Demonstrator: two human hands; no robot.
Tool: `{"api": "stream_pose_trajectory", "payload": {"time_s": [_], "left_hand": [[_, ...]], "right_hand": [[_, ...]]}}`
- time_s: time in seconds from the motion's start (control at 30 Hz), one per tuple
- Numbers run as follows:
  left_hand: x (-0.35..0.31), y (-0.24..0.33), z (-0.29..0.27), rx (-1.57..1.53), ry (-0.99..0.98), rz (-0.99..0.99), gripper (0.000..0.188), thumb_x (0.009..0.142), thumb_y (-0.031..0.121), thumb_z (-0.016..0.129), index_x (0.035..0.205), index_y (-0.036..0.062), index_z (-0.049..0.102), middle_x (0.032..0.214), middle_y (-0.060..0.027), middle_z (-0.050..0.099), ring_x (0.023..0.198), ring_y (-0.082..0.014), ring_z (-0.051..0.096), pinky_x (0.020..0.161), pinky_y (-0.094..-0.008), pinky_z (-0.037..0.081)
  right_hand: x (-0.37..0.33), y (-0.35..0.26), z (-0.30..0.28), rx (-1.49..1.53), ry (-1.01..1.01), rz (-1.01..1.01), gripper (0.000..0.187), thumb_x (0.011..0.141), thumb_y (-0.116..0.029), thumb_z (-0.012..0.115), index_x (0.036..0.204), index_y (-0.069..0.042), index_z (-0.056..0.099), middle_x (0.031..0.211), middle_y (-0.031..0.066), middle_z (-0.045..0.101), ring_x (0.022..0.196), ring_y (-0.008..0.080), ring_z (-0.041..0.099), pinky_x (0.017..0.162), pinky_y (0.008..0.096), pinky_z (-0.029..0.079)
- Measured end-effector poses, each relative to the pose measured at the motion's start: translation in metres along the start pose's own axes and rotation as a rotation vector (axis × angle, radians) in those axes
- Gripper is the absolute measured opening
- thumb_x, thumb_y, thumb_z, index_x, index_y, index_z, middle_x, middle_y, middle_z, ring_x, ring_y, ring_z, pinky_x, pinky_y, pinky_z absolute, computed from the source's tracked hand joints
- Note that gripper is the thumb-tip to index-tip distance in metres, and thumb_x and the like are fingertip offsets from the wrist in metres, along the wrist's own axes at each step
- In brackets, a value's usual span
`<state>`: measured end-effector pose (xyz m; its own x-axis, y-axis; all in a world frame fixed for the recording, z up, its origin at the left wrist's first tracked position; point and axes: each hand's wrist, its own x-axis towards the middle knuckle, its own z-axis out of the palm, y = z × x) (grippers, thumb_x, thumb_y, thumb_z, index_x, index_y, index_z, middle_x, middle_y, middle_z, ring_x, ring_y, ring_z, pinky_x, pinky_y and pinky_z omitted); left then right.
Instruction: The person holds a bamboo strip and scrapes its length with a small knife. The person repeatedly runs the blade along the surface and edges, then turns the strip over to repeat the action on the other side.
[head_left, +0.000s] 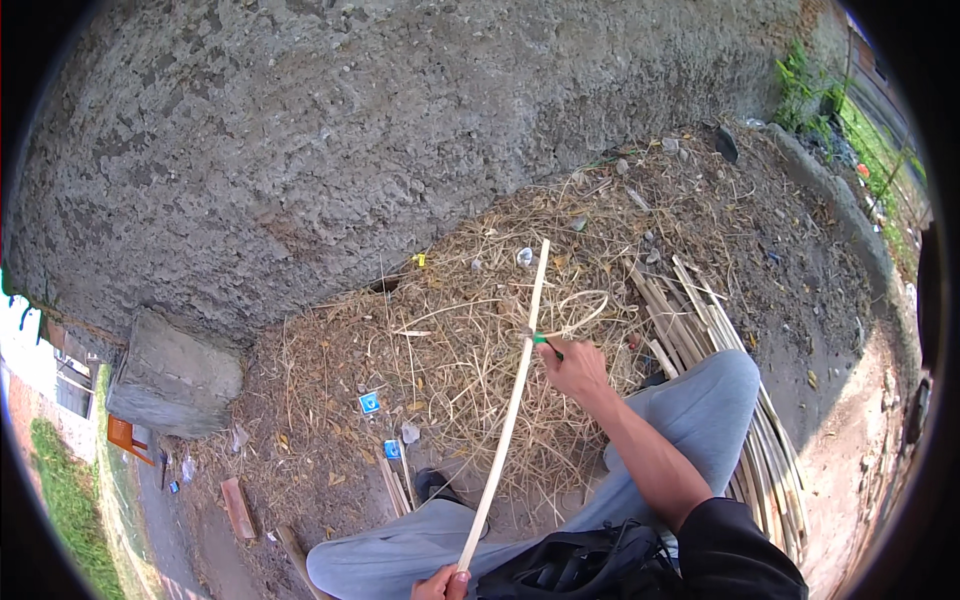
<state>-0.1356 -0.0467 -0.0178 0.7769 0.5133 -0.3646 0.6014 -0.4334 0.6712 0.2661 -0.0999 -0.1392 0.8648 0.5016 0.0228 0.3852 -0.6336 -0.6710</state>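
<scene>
A long pale bamboo strip [511, 415] slants up and away from my lap, over the shavings on the ground. Its near end is gripped in my left hand [438, 584], low at the picture's lower edge, the fingers closed around it. My right hand [578, 369] is closed on a small green-handled knife [541, 339], whose short blade meets the strip in its upper part. Most of the handle is hidden in the fist. Just beyond the knife, a thin curled shaving [590, 312] loops to the right.
A heap of pale shavings [470, 370] covers the ground before my crossed legs. Long bamboo strips [690, 310] lie in a bundle under and beside my right knee. A rough grey wall [400, 130] rises ahead. Left are a concrete block [180, 375] and a brick [238, 507].
</scene>
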Motion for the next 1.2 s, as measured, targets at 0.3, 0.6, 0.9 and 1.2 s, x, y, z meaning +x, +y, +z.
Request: {"api": "stream_pose_trajectory", "payload": {"time_s": [0.3, 0.6, 0.9, 1.2], "left_hand": [[-0.035, -0.025, -0.018, -0.065, 0.107, -0.078, 0.026, 0.100, 0.025, 0.049, 0.102, 0.0024, 0.061, 0.062, -0.0104, 0.055, 0.056, -0.0208, 0.054, 0.055, -0.0363, 0.045], [0.043, -0.025, 0.010, -0.292, 0.224, -0.093, 0.022, 0.100, 0.020, 0.049, 0.097, 0.0042, 0.064, 0.059, 0.0028, 0.049, 0.053, -0.0063, 0.043, 0.048, -0.0260, 0.035], [0.061, -0.025, 0.033, -0.090, 0.347, 0.087, 0.024, 0.100, 0.024, 0.051, 0.102, 0.0025, 0.063, 0.060, -0.0053, 0.053, 0.053, -0.0124, 0.049, 0.049, -0.0320, 0.040], [0.050, 0.004, 0.017, -0.089, 0.310, 0.053, 0.025, 0.099, 0.024, 0.051, 0.107, 0.0029, 0.062, 0.066, -0.0170, 0.058, 0.055, -0.0244, 0.056, 0.055, -0.0374, 0.044]], "right_hand": [[0.015, 0.034, 0.011, 1.069, -0.120, 0.557, 0.040, 0.099, -0.037, 0.052, 0.109, -0.002, 0.069, 0.051, 0.0042, 0.043, 0.045, 0.0136, 0.043, 0.044, 0.0352, 0.034], [-0.119, -0.081, 0.002, 0.352, -0.300, -0.584, 0.034, 0.093, -0.034, 0.060, 0.111, -0.007, 0.069, 0.073, 0.0173, 0.068, 0.056, 0.0300, 0.065, 0.052, 0.0404, 0.051], [-0.120, -0.068, 0.007, 0.163, -0.233, -0.725, 0.031, 0.093, -0.040, 0.058, 0.109, -0.016, 0.067, 0.061, 0.0096, 0.062, 0.047, 0.0294, 0.060, 0.040, 0.0421, 0.046], [-0.115, -0.071, 0.013, 0.096, -0.106, -0.742, 0.025, 0.091, -0.037, 0.060, 0.106, -0.017, 0.063, 0.060, 0.0073, 0.060, 0.043, 0.0269, 0.058, 0.034, 0.0395, 0.042]]}}
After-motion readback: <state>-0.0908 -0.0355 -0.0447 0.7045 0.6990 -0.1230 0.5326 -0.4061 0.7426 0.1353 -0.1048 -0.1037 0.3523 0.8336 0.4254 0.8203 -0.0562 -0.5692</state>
